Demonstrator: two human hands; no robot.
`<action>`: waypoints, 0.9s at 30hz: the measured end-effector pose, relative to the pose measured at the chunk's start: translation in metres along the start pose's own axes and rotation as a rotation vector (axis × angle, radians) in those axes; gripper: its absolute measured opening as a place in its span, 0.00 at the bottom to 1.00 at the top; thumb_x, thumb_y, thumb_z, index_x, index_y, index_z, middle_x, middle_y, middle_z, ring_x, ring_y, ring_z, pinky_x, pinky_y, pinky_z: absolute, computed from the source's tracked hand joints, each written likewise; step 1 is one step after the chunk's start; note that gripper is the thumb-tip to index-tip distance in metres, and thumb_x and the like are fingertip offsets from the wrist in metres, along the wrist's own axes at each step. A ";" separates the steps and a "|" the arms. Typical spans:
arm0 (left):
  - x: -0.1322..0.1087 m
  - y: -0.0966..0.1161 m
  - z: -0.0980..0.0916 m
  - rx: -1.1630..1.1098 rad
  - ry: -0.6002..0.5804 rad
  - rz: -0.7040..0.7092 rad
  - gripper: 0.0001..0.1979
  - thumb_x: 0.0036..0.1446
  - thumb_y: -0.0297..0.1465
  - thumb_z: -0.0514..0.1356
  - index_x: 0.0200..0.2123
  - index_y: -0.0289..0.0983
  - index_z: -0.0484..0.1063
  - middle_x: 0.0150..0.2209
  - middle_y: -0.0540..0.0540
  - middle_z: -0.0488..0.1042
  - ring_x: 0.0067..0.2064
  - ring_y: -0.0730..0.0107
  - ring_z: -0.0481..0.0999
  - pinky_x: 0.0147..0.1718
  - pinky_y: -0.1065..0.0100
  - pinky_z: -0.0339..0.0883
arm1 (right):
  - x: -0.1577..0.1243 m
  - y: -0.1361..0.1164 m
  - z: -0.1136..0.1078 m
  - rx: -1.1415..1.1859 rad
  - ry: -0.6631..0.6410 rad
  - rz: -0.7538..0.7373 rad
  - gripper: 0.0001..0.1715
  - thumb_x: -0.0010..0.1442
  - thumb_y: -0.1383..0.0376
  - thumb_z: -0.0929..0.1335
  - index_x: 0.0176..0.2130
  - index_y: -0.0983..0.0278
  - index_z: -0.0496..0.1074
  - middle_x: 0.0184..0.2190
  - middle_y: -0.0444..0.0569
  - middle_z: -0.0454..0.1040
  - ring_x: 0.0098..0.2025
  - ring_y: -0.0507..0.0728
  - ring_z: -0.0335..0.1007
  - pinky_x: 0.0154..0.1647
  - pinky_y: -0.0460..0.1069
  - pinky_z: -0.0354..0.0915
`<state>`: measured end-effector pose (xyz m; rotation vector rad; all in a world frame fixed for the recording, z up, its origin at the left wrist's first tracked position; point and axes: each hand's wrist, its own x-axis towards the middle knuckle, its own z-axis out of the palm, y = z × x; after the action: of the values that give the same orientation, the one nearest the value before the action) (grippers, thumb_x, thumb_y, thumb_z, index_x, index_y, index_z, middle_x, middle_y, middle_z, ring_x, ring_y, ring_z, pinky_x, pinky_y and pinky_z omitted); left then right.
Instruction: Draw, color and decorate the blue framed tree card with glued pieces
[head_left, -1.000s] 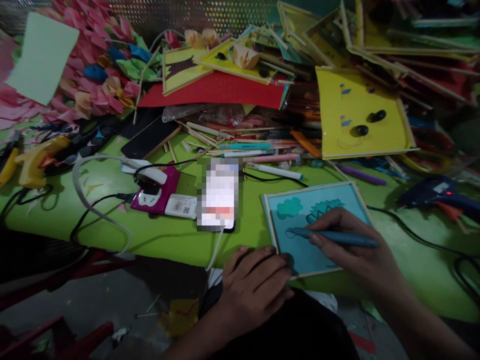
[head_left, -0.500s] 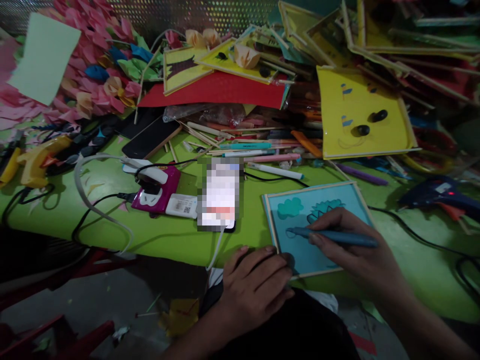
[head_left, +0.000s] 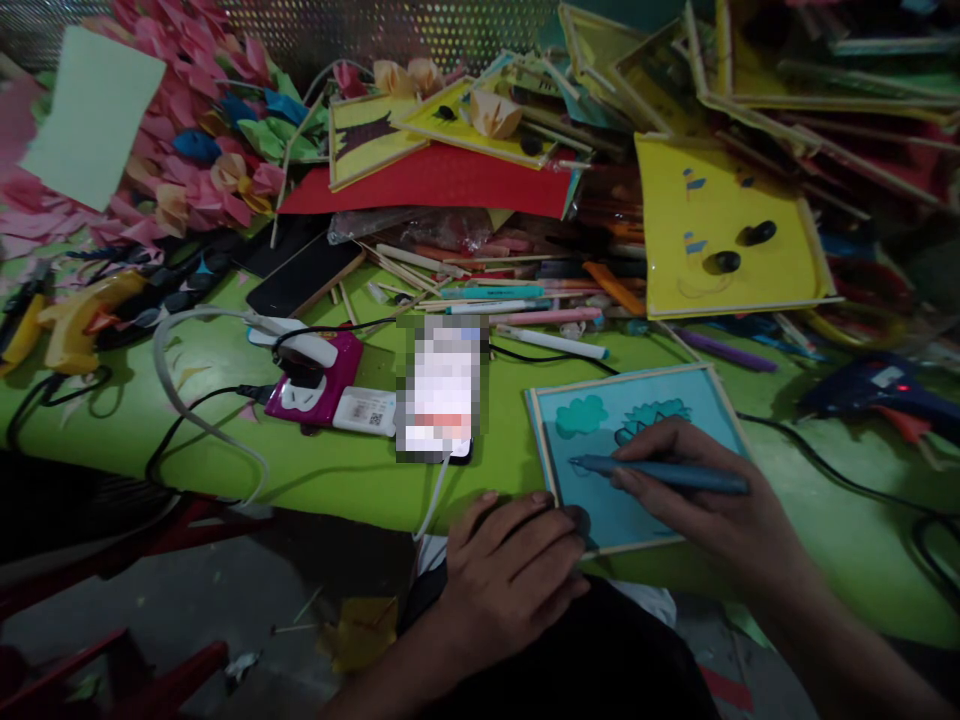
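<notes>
Drawing step, I judge: my right hand (head_left: 716, 500) pinches blue pen (head_left: 675, 474), tip at framed blue card (head_left: 600, 512) on green table (head_left: 322, 490). Left hand (head_left: 514, 560) lies bent at card's near left corner; whether gripping, can't tell. Next stroke probably wants card steady.

Clock centred on phone (head_left: 441, 385) on table (head_left: 337, 480): power strip (head_left: 337, 370) at 9 o'clock; second phone (head_left: 304, 275) at 10, folded-paper pile (head_left: 191, 170) behind it; loose pens (head_left: 491, 292) at 1; framed panel (head_left: 727, 225) at 2; glue gun (head_left: 855, 388) at 3; framed drawing (head_left: 604, 510) at 4, under marker (head_left: 667, 474) in right hand (head_left: 712, 505); left hand (head_left: 514, 560) at 5.
</notes>
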<state>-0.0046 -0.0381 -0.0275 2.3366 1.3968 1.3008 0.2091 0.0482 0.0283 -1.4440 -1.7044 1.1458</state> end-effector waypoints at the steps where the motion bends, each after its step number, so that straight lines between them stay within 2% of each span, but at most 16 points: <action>1: 0.000 0.000 0.000 0.002 0.001 -0.002 0.11 0.70 0.37 0.58 0.44 0.42 0.80 0.47 0.52 0.85 0.55 0.69 0.79 0.69 0.63 0.48 | 0.000 0.000 0.000 0.000 0.000 0.002 0.08 0.61 0.59 0.75 0.36 0.59 0.75 0.30 0.44 0.73 0.32 0.55 0.71 0.31 0.46 0.68; 8: -0.001 0.000 0.000 0.024 -0.009 -0.005 0.11 0.70 0.37 0.58 0.44 0.43 0.81 0.47 0.52 0.85 0.55 0.68 0.79 0.69 0.62 0.49 | -0.002 0.001 -0.002 0.008 -0.025 -0.004 0.08 0.61 0.59 0.75 0.37 0.59 0.76 0.31 0.44 0.73 0.32 0.54 0.70 0.32 0.46 0.68; 16: 0.002 0.001 -0.001 -0.011 -0.014 -0.018 0.10 0.70 0.36 0.59 0.45 0.42 0.80 0.46 0.52 0.85 0.55 0.70 0.79 0.69 0.64 0.47 | -0.003 0.001 -0.003 0.025 -0.030 0.039 0.11 0.61 0.56 0.75 0.37 0.59 0.75 0.30 0.44 0.73 0.32 0.55 0.70 0.31 0.47 0.66; 19: 0.001 0.000 -0.001 -0.001 -0.007 -0.003 0.10 0.70 0.37 0.59 0.45 0.42 0.80 0.46 0.52 0.85 0.55 0.69 0.79 0.68 0.63 0.49 | -0.004 0.001 -0.004 0.032 -0.004 0.051 0.11 0.61 0.56 0.75 0.37 0.59 0.75 0.31 0.45 0.74 0.32 0.55 0.70 0.30 0.47 0.66; 23: 0.000 0.000 0.000 0.020 -0.016 0.004 0.10 0.69 0.37 0.60 0.46 0.43 0.81 0.47 0.52 0.85 0.55 0.68 0.79 0.67 0.62 0.52 | -0.007 0.004 -0.006 0.022 0.100 0.042 0.11 0.61 0.56 0.75 0.36 0.58 0.74 0.29 0.44 0.74 0.30 0.55 0.70 0.29 0.47 0.65; 27: 0.001 0.001 -0.001 -0.005 -0.017 -0.011 0.10 0.70 0.37 0.59 0.45 0.42 0.80 0.48 0.52 0.85 0.55 0.68 0.79 0.68 0.62 0.50 | -0.009 0.003 -0.006 0.019 0.134 0.074 0.11 0.61 0.55 0.75 0.36 0.58 0.74 0.29 0.44 0.74 0.32 0.56 0.71 0.32 0.49 0.67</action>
<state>-0.0048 -0.0381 -0.0261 2.3279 1.3978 1.2766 0.2175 0.0412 0.0288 -1.5475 -1.5561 1.0760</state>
